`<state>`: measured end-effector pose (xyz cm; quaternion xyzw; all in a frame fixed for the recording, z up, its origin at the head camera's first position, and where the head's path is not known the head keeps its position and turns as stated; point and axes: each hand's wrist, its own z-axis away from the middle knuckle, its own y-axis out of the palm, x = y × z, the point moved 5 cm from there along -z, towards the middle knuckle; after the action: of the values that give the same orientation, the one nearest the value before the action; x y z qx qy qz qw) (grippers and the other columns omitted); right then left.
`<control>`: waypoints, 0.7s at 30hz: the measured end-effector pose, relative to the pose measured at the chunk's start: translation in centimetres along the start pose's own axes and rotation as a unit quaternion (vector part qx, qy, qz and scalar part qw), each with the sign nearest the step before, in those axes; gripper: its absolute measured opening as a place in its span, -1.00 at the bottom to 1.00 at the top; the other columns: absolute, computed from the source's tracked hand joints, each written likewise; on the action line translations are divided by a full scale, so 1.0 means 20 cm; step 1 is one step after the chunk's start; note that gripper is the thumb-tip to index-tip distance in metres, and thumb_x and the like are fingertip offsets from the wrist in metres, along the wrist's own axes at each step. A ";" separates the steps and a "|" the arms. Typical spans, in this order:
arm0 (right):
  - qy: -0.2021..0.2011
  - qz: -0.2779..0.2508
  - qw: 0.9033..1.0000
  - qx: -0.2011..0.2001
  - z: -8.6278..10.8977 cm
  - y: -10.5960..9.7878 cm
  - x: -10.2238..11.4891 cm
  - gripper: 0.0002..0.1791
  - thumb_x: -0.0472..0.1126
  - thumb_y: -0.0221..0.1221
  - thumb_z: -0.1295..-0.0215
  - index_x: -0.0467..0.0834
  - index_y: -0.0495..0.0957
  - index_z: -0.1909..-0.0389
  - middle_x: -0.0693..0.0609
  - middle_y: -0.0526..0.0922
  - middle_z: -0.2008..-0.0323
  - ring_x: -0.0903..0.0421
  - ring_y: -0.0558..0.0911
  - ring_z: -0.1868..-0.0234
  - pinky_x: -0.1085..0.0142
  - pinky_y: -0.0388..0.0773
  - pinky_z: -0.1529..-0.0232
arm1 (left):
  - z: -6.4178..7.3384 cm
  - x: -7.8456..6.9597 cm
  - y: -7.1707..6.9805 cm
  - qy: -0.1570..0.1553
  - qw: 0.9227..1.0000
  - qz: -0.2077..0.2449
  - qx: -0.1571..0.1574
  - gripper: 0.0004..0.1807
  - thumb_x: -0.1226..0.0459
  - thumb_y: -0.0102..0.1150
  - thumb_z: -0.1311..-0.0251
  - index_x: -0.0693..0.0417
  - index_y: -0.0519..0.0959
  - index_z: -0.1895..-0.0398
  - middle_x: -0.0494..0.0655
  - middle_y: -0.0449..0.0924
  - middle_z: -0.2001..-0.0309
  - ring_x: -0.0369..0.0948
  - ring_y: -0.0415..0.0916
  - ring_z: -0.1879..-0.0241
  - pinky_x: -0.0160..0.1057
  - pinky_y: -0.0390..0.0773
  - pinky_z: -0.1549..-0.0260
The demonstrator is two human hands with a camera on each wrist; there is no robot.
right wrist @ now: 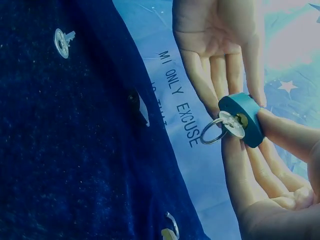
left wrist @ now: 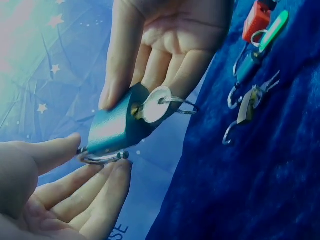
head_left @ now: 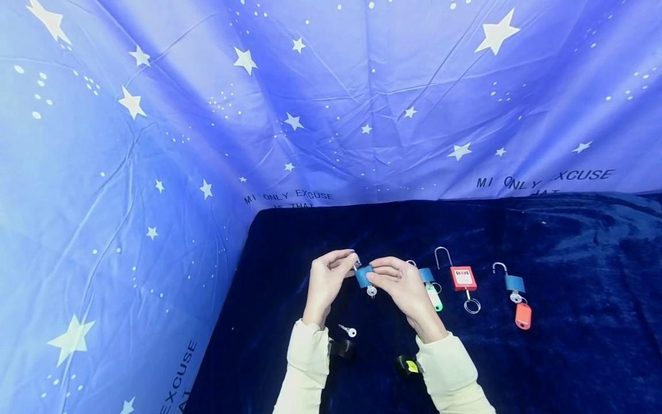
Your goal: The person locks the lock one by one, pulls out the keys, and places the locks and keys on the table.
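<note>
At the head view's lower centre, we had the blue padlock [head_left: 364,278], left hand [head_left: 327,282] pinching its unlatched shackle [left wrist: 100,159], right hand [head_left: 403,287] pinching its body [left wrist: 116,125], and judged it best to brace the body, keep the shackle square and leave the inserted key [left wrist: 157,104] unbumped.

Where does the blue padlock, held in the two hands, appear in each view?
Head: the blue padlock is below and slightly right of centre, between left hand and right hand.
Left wrist: left of centre.
Right wrist: right of centre, about mid-height.
Shared landmark: the silver key at its keyhole.
</note>
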<state>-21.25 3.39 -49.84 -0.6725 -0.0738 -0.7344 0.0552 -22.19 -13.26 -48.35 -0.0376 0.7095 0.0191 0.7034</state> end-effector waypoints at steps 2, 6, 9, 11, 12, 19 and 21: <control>0.000 -0.001 1.000 0.002 0.00 0.00 -0.01 -0.57 -0.27 0.35 -0.24 -0.38 0.53 -0.06 -0.17 0.73 0.15 0.20 0.74 0.19 0.46 0.63 0.07 | 0.00 0.00 0.01 0.002 1.000 0.009 0.007 -0.65 0.29 0.24 -0.32 0.45 0.60 -0.01 0.29 0.72 0.19 0.01 0.73 0.18 -0.21 0.72 0.15; 0.001 -0.007 1.000 0.005 -0.01 0.01 -0.01 -0.59 -0.30 0.34 -0.23 -0.37 0.52 -0.05 -0.20 0.72 0.14 0.20 0.73 0.19 0.45 0.62 0.06 | 0.01 -0.01 0.02 0.013 0.999 0.028 0.009 -0.65 0.33 0.20 -0.35 0.49 0.56 -0.03 0.28 0.72 0.18 -0.06 0.74 0.21 -0.22 0.72 0.13; 0.008 -0.002 1.000 0.010 0.00 0.02 -0.02 -0.59 -0.27 0.33 -0.25 -0.35 0.51 -0.06 -0.20 0.71 0.11 0.20 0.71 0.16 0.43 0.59 0.00 | 0.00 -0.02 0.03 0.025 0.999 0.038 -0.001 -0.70 0.37 0.19 -0.34 0.45 0.59 -0.01 0.29 0.72 0.18 -0.05 0.75 0.21 -0.23 0.72 0.15; 0.015 0.002 1.000 0.020 0.00 0.02 -0.02 -0.58 -0.23 0.32 -0.28 -0.36 0.51 -0.07 -0.19 0.71 0.11 0.18 0.71 0.15 0.40 0.60 -0.01 | 0.00 -0.02 0.03 0.033 0.998 0.043 -0.009 -0.73 0.39 0.19 -0.33 0.45 0.60 0.00 0.30 0.72 0.18 -0.01 0.74 0.21 -0.23 0.72 0.16; 0.020 0.001 0.999 0.031 0.00 0.02 -0.02 -0.57 -0.21 0.30 -0.30 -0.37 0.51 -0.08 -0.20 0.72 0.11 0.16 0.71 0.15 0.38 0.62 -0.01 | 0.00 -0.03 0.03 0.036 0.998 0.044 -0.014 -0.73 0.40 0.19 -0.32 0.45 0.60 0.01 0.30 0.72 0.19 -0.01 0.74 0.20 -0.24 0.72 0.17; 0.002 -0.016 0.991 0.132 0.01 0.07 -0.04 -0.60 -0.25 0.15 -0.43 -0.54 0.48 -0.04 -0.45 0.68 0.13 -0.07 0.76 0.14 0.26 0.70 0.06 | 0.01 -0.04 0.02 0.051 0.997 0.050 -0.017 -0.74 0.38 0.16 -0.36 0.43 0.60 0.00 0.29 0.72 0.18 -0.22 0.74 0.27 -0.21 0.72 0.15; -0.009 -0.019 0.990 0.138 0.01 0.07 -0.04 -0.61 -0.26 0.13 -0.44 -0.56 0.48 -0.04 -0.48 0.66 0.14 -0.01 0.77 0.17 0.27 0.71 0.08 | 0.01 -0.03 0.02 0.052 0.997 0.050 -0.011 -0.74 0.38 0.15 -0.37 0.35 0.60 -0.03 0.30 0.72 0.17 -0.17 0.75 0.25 -0.20 0.72 0.14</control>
<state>-20.76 1.98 -50.58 -0.6636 -0.1875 -0.7119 0.1330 -22.02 -12.86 -47.69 -0.0110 0.7462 0.0598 0.6630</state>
